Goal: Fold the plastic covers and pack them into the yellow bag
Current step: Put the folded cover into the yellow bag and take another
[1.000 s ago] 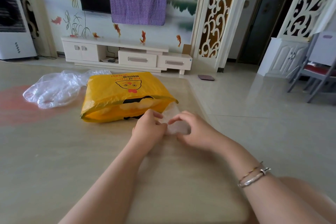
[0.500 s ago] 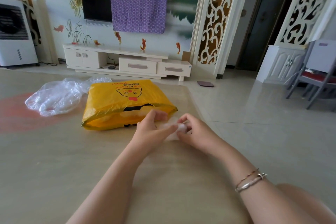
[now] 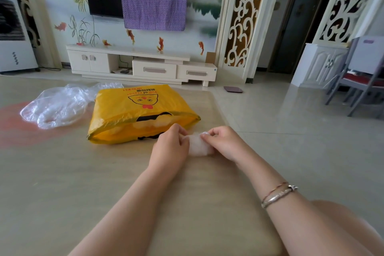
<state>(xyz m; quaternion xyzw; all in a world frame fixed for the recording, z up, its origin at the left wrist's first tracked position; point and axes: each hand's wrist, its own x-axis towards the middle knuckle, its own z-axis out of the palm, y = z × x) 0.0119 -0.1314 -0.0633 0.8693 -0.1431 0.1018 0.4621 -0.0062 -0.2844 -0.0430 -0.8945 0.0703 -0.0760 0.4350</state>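
Note:
A yellow bag (image 3: 133,110) with a chick face printed on it lies flat on the beige table (image 3: 62,183), its mouth turned toward me, pale folded plastic showing inside. Just in front of the mouth I hold a small folded clear plastic cover (image 3: 198,144) between both hands. My left hand (image 3: 170,147) pinches its left end and my right hand (image 3: 222,142) grips its right end. A loose crumpled heap of clear plastic covers (image 3: 60,106) lies to the left of the bag.
The table's right edge runs just beyond my right hand, with tiled floor past it. A white TV cabinet (image 3: 141,64) stands against the far wall, a chair (image 3: 361,83) at the right, a white appliance (image 3: 14,33) at the far left.
The folded cover has been pressed smaller between my hands and my fingers have shifted around its ends. The view has tilted down slightly. The bag and the loose heap have not moved.

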